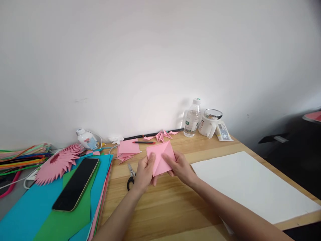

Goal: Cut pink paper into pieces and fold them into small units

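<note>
Both my hands hold a folded pink paper square (pixel 160 156) just above the wooden table (pixel 160 204). My left hand (pixel 144 172) pinches its left edge with thumb on top. Pressing on the lower right part is my right hand (pixel 179 166), fingers closed on the sheet. A diagonal crease runs across the paper's upper right corner.
Scissors (pixel 130 176) lie just left of my hands. A stack of pink squares (pixel 127 149) with a red pencil (pixel 143 142), folded pink pieces (pixel 162 135), a water bottle (pixel 192 118) and a white mug (pixel 209 124) stand behind. A phone (pixel 76 187) rests on coloured sheets (pixel 30 214); a white sheet (pixel 250 184) lies right.
</note>
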`<act>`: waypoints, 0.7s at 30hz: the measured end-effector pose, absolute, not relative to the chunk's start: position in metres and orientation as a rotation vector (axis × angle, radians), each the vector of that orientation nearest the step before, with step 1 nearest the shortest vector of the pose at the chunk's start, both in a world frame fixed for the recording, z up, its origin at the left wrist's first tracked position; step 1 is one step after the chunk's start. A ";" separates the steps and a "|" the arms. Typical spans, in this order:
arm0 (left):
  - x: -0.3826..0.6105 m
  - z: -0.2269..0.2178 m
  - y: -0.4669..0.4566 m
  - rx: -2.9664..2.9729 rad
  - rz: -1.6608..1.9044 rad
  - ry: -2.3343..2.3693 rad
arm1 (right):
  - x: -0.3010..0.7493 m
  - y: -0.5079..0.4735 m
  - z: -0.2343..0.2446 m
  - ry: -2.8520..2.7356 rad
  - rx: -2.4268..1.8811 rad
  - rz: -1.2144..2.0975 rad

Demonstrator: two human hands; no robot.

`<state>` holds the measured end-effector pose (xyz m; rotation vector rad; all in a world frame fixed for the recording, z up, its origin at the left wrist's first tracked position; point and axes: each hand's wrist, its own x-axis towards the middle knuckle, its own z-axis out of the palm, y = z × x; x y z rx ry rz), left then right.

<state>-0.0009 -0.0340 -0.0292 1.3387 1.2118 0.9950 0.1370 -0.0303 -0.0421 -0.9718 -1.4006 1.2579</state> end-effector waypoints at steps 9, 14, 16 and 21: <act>-0.001 -0.029 -0.034 1.515 0.969 1.293 | 0.155 -0.017 -0.036 -1.052 -0.869 1.762; 0.007 -0.032 -0.038 1.225 0.884 1.231 | 0.138 -0.023 -0.028 -0.582 -0.724 1.757; 0.009 -0.033 -0.040 1.126 0.899 1.244 | 0.131 -0.028 -0.027 -0.527 -0.697 1.747; 0.012 -0.034 -0.046 1.117 0.997 1.323 | 0.125 -0.036 -0.027 -0.408 -0.586 1.783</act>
